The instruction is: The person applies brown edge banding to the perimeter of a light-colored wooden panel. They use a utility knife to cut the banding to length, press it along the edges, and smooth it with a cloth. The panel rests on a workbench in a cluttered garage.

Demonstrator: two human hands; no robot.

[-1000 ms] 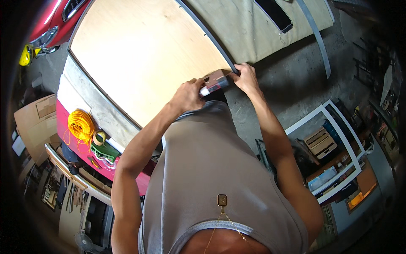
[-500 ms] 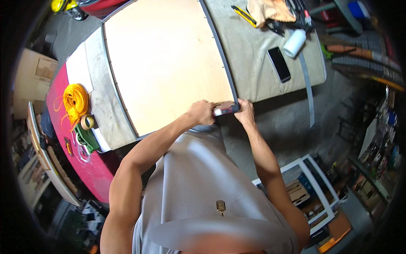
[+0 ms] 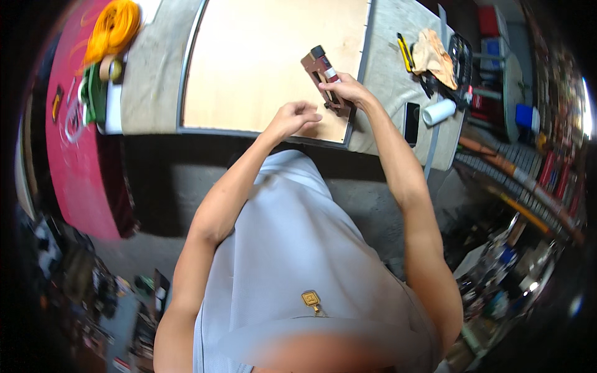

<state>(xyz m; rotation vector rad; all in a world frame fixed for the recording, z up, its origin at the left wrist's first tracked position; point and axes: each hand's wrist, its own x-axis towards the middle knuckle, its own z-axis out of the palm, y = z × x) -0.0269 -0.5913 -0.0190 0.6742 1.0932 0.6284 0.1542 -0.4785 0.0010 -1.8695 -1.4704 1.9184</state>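
My right hand [image 3: 346, 91] holds the staple gun [image 3: 324, 79] above the wooden panel [image 3: 273, 62], fingers wrapped around its grip. It looks rigid and fairly heavy. My left hand [image 3: 293, 117] hovers loosely curled, holding nothing.

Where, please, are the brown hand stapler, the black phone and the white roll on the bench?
brown hand stapler [image 3: 321, 69]: head view, on its body above the right hand.
black phone [image 3: 411, 123]: head view, middle of its screen.
white roll [image 3: 439, 112]: head view, on its side wall.
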